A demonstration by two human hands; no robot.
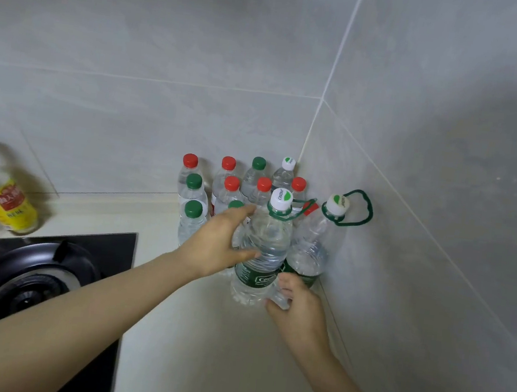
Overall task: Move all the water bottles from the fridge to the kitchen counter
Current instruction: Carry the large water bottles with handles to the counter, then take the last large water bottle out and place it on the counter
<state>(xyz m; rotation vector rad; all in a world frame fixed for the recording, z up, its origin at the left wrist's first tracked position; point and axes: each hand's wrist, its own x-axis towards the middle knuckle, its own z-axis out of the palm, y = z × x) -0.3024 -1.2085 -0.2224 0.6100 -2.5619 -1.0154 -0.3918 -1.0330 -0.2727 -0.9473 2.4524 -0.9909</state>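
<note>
Left hand (215, 246) fingers wrap the large clear white-capped plastic water bottle (265, 248). Right hand (298, 311) fingers curl round its base at the pale desk (201, 335). Settle it flat and upright before letting go.

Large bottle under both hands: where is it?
Head view, right of centre: the large bottle stands on the counter, in front of the small bottles and left of a second large bottle.

Black stove (46, 270); blurred, perhaps vinegar bottle (9, 202).
</note>
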